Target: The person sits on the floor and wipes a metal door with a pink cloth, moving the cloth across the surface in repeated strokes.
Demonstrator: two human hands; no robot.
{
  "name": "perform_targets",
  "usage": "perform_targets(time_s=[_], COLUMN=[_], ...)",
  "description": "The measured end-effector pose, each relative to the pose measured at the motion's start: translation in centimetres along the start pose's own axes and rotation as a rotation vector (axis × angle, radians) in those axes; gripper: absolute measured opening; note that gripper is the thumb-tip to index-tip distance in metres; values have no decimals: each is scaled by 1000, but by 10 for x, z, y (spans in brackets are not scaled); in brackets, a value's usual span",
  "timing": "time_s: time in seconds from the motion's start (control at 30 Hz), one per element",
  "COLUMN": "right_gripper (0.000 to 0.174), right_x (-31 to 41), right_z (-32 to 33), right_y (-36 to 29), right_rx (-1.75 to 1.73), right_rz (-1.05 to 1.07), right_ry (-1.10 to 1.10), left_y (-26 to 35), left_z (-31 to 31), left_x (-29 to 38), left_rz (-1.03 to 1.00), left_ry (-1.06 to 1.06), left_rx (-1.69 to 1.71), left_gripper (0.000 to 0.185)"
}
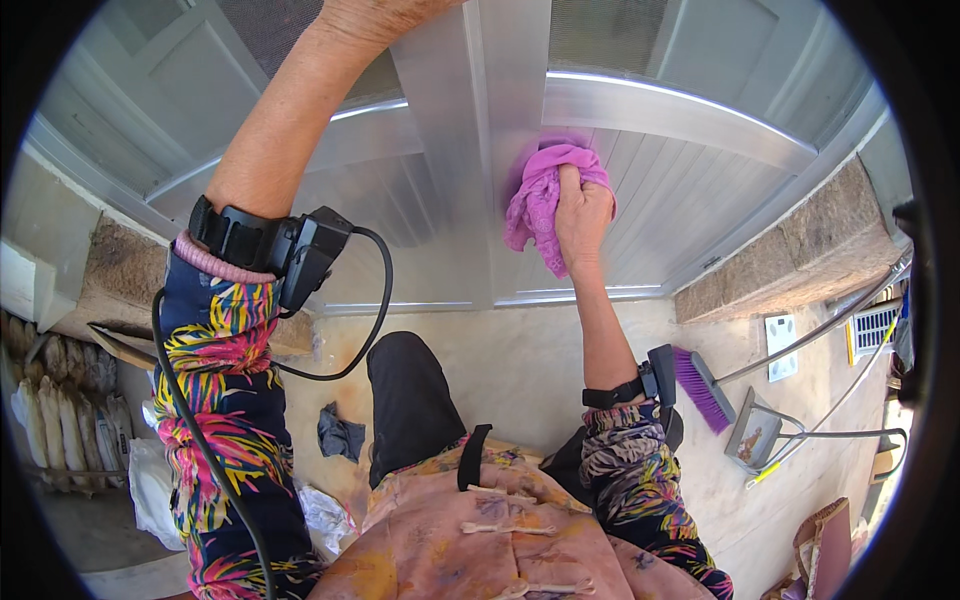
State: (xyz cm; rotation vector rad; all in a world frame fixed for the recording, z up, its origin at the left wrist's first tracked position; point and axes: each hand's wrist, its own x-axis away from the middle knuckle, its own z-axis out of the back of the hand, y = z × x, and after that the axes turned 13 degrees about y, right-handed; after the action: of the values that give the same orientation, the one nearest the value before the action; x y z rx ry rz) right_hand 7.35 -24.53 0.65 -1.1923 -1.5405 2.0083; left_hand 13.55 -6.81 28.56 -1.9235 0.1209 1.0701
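Observation:
My right hand (583,214) grips a bunched pink-purple cloth (541,196), pressed against the lower part of a grey metal double door (645,187), beside the seam between its two leaves. Past the top edge of the view, my left hand (382,16) is mostly cut off at the wrist, close to the upper part of the left leaf. Its fingers are hidden, so what it touches does not show. Both door leaves have ribbed lower panels and mesh above. A black device with a cable is strapped to each forearm or sleeve.
On the right floor are a purple-bristled broom (703,390), a dustpan (756,433) and a white scale (781,346). Stone blocks (795,240) flank the doorway. Left lie a dark rag (340,432), plastic bags (152,491) and a rack of bundled items (67,420).

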Motion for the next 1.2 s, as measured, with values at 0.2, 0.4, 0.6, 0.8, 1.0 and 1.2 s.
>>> perform_targets(time_s=[0.2,0.4,0.6,0.8,1.0,1.2], right_gripper=[51,46,42,40,39,39], right_x=[25,-11,-18,2,-15,-16], right_z=[13,10,4,14,9,6], right_y=[52,-19,-30,1,-38,-13], right_rx=[114,-256,-266,-208,-291,-251], right_rz=[-124,-210,-277,-394,-320,-339], right_ry=[-43,-89,-105,-94,-143,-145], left_y=[9,0,-2,1,3,2], left_z=[8,4,0,5,10,4], left_x=[-1,4,6,2,2,4], left_rz=[328,21,6,45,48,53], left_ry=[-66,51,15,-13,-53,-42], left_rx=[202,27,20,24,1,23], left_gripper=[18,18,18,18,18,19])
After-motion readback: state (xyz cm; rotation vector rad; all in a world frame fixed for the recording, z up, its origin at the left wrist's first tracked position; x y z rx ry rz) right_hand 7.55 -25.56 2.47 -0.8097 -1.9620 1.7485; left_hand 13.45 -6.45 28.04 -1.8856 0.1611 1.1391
